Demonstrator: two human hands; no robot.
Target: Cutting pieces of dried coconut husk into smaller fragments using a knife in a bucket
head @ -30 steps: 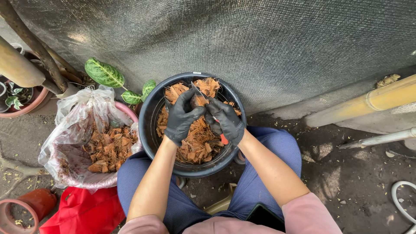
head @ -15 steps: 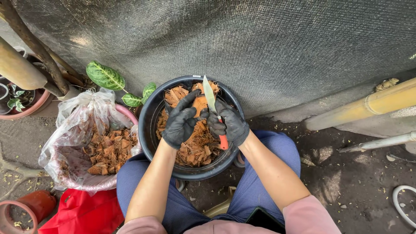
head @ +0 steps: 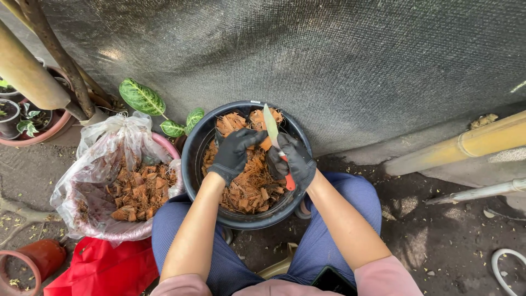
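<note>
My left hand [head: 233,153], in a black glove, had its grip closed around a chunk of orange-brown coconut husk [head: 266,143], holding it over the round black plastic tub [head: 189,164] that sat between my knees. My right hand [head: 296,159], gloved the same way, was clamped on a knife with an orange-red handle and a pale blade [head: 272,129]; the blade pointed up and away from me, lying against the chunk just beside my left fingers [head: 249,137]. The handle's end stuck out below my right palm.

The tub was filled with loose husk chips and fibres [head: 246,183] in the same rusty colour, heaped under both hands. To my left, touching the tub's side, stood a pink basin lined with a crumpled clear plastic bag [head: 98,164], and more husk pieces [head: 139,189] lay inside it. A red plastic bag [head: 101,268] lay on the ground below that basin, with a terracotta pot [head: 30,263] tipped over near it. Behind the basin grew a plant with green, pale-veined leaves [head: 142,97]. A grey shade-cloth wall [head: 329,55] rose right behind the tub, and a yellow bamboo pole [head: 466,143] lay along its foot to my right.
</note>
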